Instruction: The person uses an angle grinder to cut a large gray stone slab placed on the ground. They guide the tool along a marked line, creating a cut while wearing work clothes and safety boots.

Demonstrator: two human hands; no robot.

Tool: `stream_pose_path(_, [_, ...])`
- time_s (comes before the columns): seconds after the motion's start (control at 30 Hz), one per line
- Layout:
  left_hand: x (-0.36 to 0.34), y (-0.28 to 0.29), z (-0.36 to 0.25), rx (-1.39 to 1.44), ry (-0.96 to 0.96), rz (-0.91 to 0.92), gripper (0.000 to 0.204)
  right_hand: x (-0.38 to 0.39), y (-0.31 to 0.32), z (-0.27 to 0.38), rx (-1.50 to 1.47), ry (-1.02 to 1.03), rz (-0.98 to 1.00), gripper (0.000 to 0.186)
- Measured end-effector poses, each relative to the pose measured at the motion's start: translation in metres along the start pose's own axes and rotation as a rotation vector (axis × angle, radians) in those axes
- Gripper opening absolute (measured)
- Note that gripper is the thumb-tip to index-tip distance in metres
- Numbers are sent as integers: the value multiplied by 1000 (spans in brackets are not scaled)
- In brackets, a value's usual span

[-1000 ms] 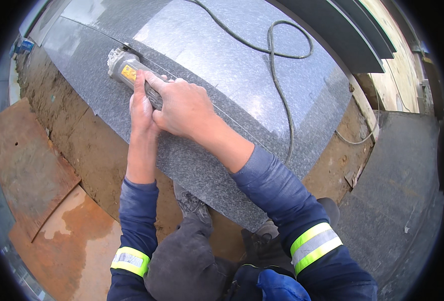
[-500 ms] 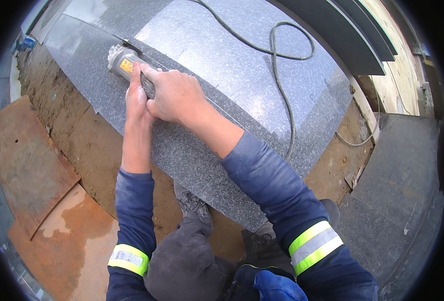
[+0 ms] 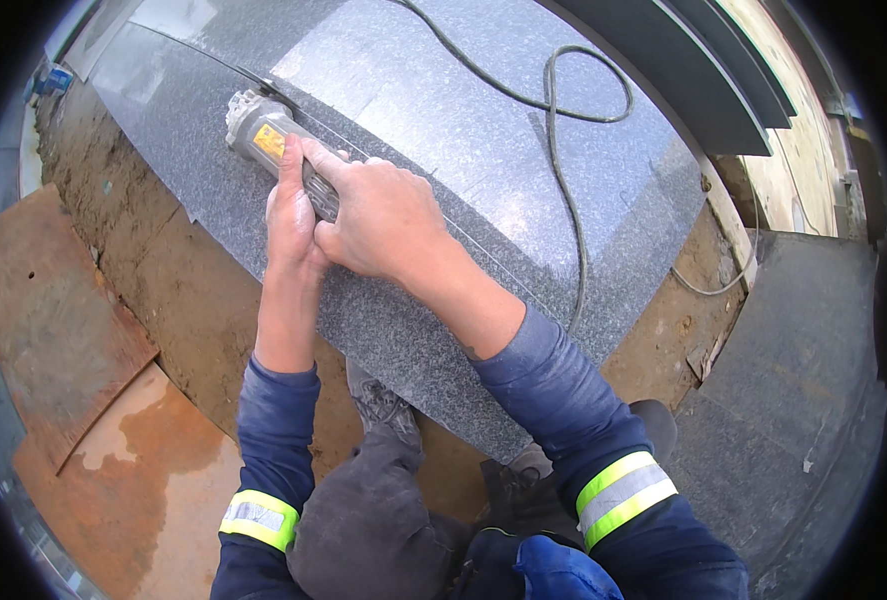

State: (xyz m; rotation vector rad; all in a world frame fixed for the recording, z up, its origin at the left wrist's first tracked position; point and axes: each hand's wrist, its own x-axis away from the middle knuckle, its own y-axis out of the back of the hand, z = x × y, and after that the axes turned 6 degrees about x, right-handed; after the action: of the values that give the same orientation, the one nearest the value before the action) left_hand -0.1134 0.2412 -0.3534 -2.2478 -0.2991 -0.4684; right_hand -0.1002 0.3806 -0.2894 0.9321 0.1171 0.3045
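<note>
Both of my hands are closed round a grey, dust-covered angle grinder (image 3: 256, 130) with a yellow label on its body. My left hand (image 3: 291, 212) grips it from the near left side, thumb along the body. Over the rear of the body lies my right hand (image 3: 388, 215), its fingers wrapped round it. The edge of a thin disc (image 3: 271, 88) shows at the tool's head, over a dark line in the speckled grey stone slab (image 3: 393, 330). A pale straight line runs along the slab behind the tool. Whether the disc is spinning cannot be seen.
A dark cable (image 3: 560, 170) loops across the slab's right part. Dark slabs (image 3: 698, 70) lean at the upper right. Rusty brown sheets (image 3: 63, 320) lie at the left on bare soil (image 3: 178, 300). Dark grey sheeting (image 3: 773, 370) covers the right. A blue object (image 3: 55, 80) sits far left.
Both hands and the angle grinder have shifted slightly right and toward me along the line. My grip looks the same.
</note>
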Motion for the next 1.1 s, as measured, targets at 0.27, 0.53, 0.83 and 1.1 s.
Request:
stream_pose_path(0.27, [-7,-7,-3,2,-17,-51,52,-11,8,5,-58,-22,76,78])
stream_pose_path(0.53, [-22,14,7,359,77,223,45,-35,-18,1,-36,1,-25,82])
stream_pose_path(0.83, [-1,6,12,479,154,241,50,-12,-12,5,-24,38,-120,74])
stream_pose_path(1.1, [17,-6,16,490,160,233,49,0,8,10,-73,2,-48,75])
